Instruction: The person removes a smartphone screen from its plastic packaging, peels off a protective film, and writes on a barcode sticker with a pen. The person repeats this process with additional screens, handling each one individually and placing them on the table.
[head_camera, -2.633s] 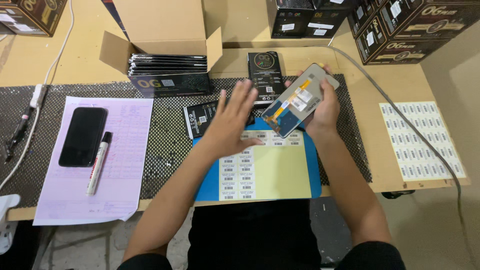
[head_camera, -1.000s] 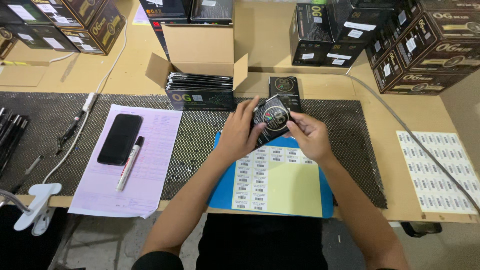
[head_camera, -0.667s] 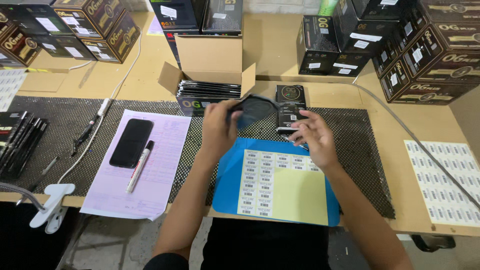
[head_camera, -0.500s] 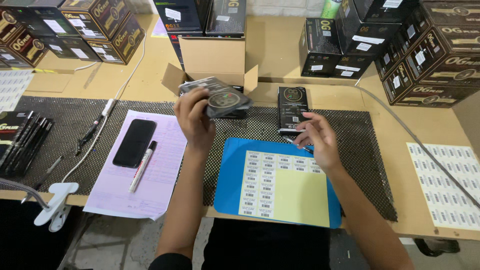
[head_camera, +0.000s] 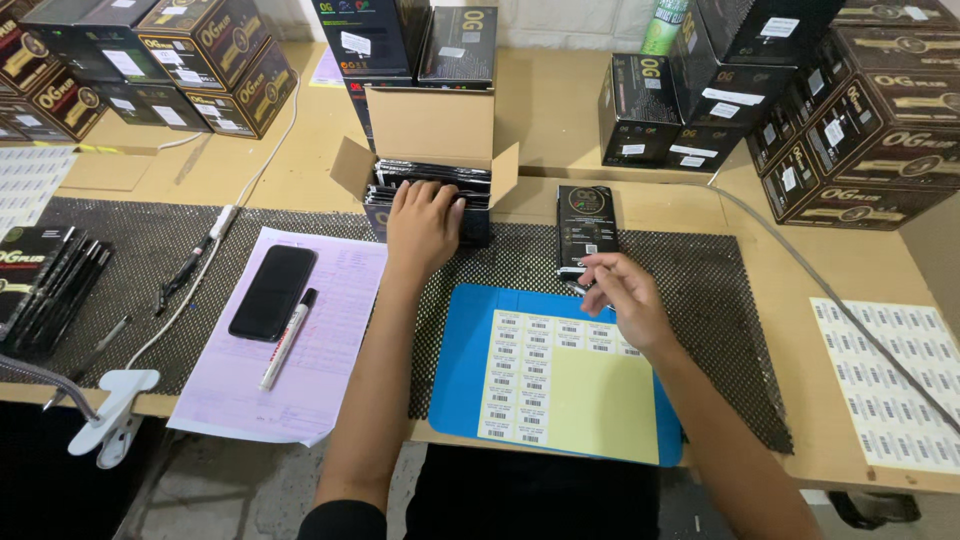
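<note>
My left hand (head_camera: 422, 222) lies flat, fingers loose, on the black sleeves in the open cardboard box (head_camera: 430, 150) at upper centre. My right hand (head_camera: 622, 300), fingers curled around nothing, touches the near end of the flat black packet (head_camera: 586, 225), whose long axis runs away up the frame.

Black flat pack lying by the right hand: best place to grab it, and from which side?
Probably by the two long edges of the black flat pack, from above near its lower end. It lies flat on the mesh mat, long axis pointing away from the person, and the right hand is already at that end.

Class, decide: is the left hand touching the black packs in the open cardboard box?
Touching. The head view shows the left hand lying flat on the black packs, fingers over their edges.
</note>
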